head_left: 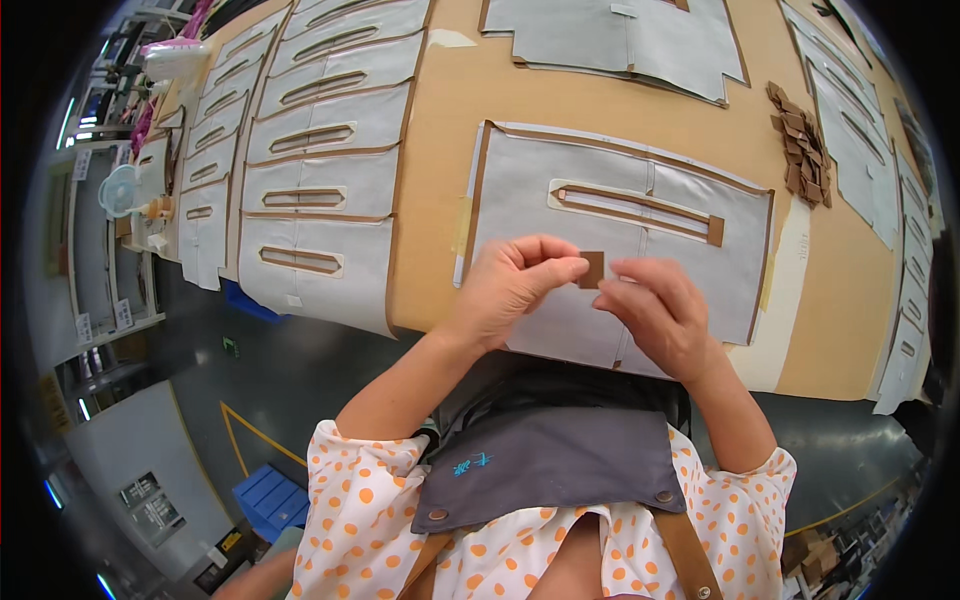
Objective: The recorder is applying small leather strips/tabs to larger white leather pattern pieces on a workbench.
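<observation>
A small flat brown square piece [592, 270] is held up over a grey sheet panel [520, 165]. My left hand [500, 290] pinches its left edge between thumb and forefinger. At the opposite edge, the fingertips of my right hand [665, 310] are drawn together on the piece. The panel lies flat on the table, edged with brown strips and crossed by a seam. A long slot [640, 212] with a pale border and brown lining runs across its upper half. Another brown square [716, 232] sits at the slot's right end.
A pile of brown pieces [800, 145] lies right of the panel. Overlapping slotted grey panels [320, 230] cover the table's left; more panels [850, 120] lie at the right. A larger grey sheet [620, 45] is at the back. A blue crate [272, 500] stands on the floor.
</observation>
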Available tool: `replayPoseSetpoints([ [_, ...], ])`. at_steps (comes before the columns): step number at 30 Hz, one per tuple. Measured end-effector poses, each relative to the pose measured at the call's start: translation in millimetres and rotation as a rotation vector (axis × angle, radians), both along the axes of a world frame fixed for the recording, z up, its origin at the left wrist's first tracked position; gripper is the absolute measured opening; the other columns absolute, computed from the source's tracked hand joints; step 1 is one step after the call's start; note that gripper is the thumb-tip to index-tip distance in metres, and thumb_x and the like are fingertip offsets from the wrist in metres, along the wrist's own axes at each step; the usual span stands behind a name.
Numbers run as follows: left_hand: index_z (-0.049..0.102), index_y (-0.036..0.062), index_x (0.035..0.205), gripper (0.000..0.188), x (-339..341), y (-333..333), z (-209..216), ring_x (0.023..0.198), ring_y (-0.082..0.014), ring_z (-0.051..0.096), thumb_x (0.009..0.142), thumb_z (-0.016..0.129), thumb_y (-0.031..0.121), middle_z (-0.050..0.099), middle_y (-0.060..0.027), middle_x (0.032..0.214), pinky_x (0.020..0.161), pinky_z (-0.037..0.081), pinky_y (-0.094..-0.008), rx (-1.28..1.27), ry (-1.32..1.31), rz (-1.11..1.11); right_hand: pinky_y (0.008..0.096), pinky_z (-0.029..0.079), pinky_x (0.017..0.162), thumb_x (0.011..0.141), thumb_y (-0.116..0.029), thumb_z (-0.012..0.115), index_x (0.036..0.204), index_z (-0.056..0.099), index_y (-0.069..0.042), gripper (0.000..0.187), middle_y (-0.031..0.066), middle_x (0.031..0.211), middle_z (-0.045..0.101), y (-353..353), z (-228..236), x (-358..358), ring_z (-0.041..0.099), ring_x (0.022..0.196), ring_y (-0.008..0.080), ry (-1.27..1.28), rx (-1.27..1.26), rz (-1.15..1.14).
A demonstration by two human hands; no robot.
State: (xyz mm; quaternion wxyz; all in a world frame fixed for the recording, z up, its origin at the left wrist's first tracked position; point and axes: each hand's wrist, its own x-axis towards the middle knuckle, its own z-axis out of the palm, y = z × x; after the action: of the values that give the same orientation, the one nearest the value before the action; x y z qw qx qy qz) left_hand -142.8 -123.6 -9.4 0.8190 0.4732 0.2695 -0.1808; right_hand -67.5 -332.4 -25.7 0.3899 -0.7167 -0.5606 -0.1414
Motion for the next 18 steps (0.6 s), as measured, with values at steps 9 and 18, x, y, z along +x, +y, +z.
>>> replayPoseSetpoints([
  [9,0.073,0.0037,0.101,0.014,39.2,56.1,-10.6,0.063,0.0011,0.047,0.092,0.073,0.015,0.068,0.0042,0.085,0.054,0.036,-0.0166,0.593,-0.248,-0.071,0.0351,0.049,0.083,0.075,-0.027,0.079,0.122,0.065,-0.004,0.054,0.0038,0.123,0.061,26.4,-15.9,-0.2,0.055,0.091,0.0216,0.161,-0.335,-0.169],
  [18,0.073,0.0015,0.101,0.014,42.4,55.7,-10.1,0.069,0.0011,0.048,0.092,0.072,0.013,0.067,0.0051,0.086,0.059,0.038,-0.0172,0.786,-0.191,-0.270,0.0345,0.044,0.079,0.075,-0.020,0.078,0.122,0.067,-0.003,0.051,0.0020,0.126,0.059,27.4,-25.1,-0.9,0.052,0.092,0.0199,0.141,-0.339,-0.200],
])
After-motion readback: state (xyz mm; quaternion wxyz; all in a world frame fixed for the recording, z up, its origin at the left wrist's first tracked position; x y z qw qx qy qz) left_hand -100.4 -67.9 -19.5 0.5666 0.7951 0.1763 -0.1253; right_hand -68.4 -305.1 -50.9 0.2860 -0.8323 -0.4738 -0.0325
